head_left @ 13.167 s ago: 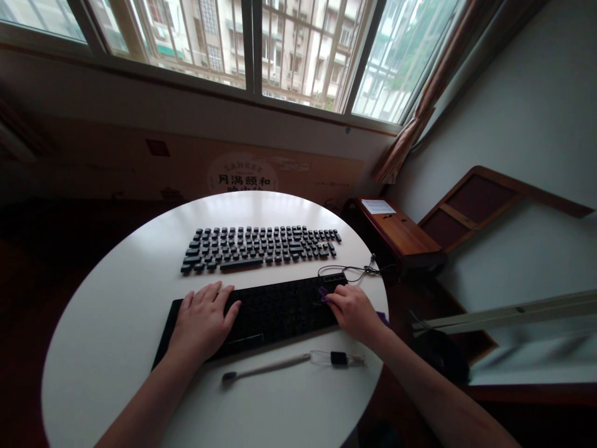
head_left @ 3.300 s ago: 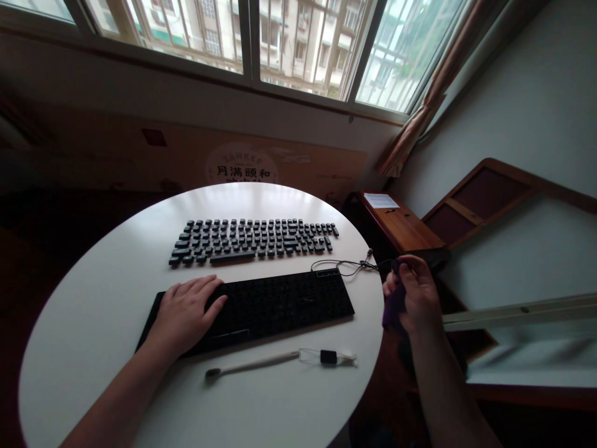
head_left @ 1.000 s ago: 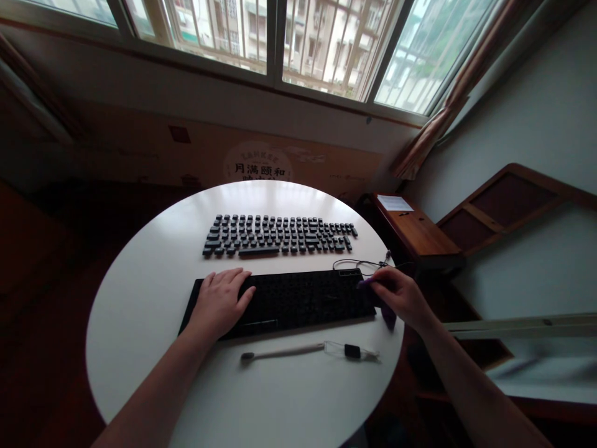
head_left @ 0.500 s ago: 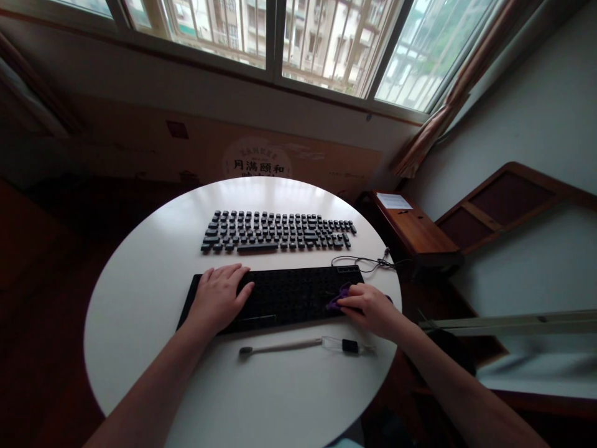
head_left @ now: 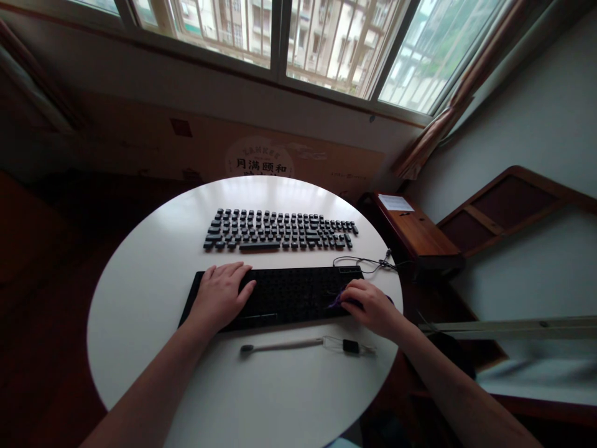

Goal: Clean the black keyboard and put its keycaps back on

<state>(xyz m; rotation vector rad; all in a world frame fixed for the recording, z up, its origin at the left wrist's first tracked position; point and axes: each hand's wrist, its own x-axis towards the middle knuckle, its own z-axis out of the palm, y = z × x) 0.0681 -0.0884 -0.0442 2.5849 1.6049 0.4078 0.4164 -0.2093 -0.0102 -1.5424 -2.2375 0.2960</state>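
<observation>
A black keyboard (head_left: 289, 289) without its keycaps lies across the white round table. My left hand (head_left: 221, 295) rests on its left part, fingers stretched out over the far edge and thumb on the top. At the right end, my right hand (head_left: 370, 303) pinches a purple cloth (head_left: 334, 303) against the keyboard's surface; part of the cloth is hidden under the fingers. Beyond the keyboard, the loose black keycaps (head_left: 280, 231) stand in rows. On the near side lie a toothbrush (head_left: 284, 345) and a wire keycap puller (head_left: 349, 346) with a black handle.
A black cable (head_left: 368, 264) coils on the white table (head_left: 140, 280) at the keyboard's far right corner. Past the table's right edge stands a wooden side table (head_left: 420, 230) with a paper (head_left: 395, 203) on it. A window (head_left: 326, 50) is ahead.
My right hand has shifted slightly with the purple cloth, and less of the cloth shows. My left hand stays in place on the keyboard. The view has moved a little.
</observation>
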